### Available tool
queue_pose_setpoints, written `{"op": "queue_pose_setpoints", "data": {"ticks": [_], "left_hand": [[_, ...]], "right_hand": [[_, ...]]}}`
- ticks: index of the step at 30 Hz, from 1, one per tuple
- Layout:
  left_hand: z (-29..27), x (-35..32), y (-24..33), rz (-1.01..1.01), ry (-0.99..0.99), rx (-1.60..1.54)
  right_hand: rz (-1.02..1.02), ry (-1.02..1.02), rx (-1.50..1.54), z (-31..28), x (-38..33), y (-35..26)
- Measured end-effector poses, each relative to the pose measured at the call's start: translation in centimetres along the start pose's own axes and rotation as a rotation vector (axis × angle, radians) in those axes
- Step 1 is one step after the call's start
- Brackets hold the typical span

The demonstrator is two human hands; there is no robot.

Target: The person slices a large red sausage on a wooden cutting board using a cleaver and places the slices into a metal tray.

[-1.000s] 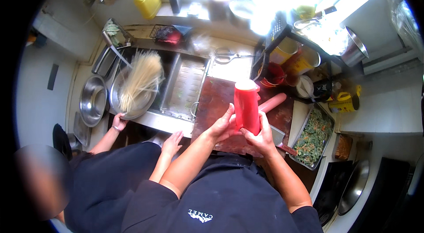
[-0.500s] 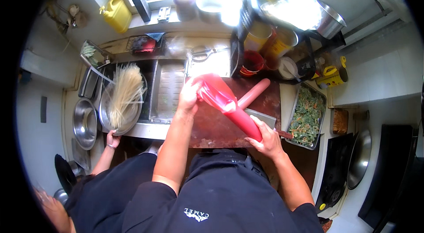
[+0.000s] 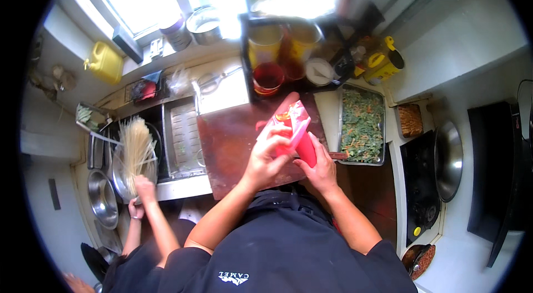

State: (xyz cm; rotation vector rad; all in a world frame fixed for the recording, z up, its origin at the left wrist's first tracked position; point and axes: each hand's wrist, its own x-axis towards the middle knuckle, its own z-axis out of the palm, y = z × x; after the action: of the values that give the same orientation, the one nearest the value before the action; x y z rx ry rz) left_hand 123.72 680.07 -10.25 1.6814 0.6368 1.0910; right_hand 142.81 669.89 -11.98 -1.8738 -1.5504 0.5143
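Observation:
My right hand (image 3: pixel 321 168) is wrapped round the lower part of a thick sausage (image 3: pixel 306 150) in a shiny red wrapper. At its top end, my left hand (image 3: pixel 269 154) has its fingers closed on the crumpled loose wrapper (image 3: pixel 298 117), and the sausage tilts up and away from me. Below them lies a dark reddish-brown cutting board (image 3: pixel 227 140). Behind the wrapper, mostly hidden, a bare pink sausage (image 3: pixel 291 99) rests on the board. Beyond my right hand a knife's brown handle (image 3: pixel 338 155) sticks out; its blade is hidden.
A tray of chopped greens (image 3: pixel 363 124) stands at the right, past it a wok (image 3: pixel 448 161). To the left, a co-worker's hands (image 3: pixel 145 188) are at a pot (image 3: pixel 119 168) of pale dry noodles (image 3: pixel 136 146). Scissors (image 3: pixel 210 83) lie behind the board; a black rack (image 3: pixel 247 60) holds containers.
My hands have come closer together, the left moving down along the sausage, and the loose wrapper is bunched up. A co-worker's second hand has come to the noodles. My view has shifted right.

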Motion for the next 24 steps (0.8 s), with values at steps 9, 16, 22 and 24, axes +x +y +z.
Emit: {"op": "queue_pose_setpoints", "data": {"ticks": [9,16,22,24], "left_hand": [[9.2,3.6,-1.7,-0.029,-0.158,0.103],[17.3,6.8,-6.6,-0.439,-0.089,0.162],[21.2,7.8,-12.3,-0.411,-0.082,0.536],[21.6,7.5,-14.2,-0.318,-0.070,0.568]], "right_hand": [[0.160,0.171,0.331,-3.1,1.0,4.6],[0.176,0.177,0.343,-3.6,2.2,11.7],[0.306,0.079,0.371,0.2,5.5,21.6],[0.391,0.006,0.342,0.6,6.9,22.6]]}}
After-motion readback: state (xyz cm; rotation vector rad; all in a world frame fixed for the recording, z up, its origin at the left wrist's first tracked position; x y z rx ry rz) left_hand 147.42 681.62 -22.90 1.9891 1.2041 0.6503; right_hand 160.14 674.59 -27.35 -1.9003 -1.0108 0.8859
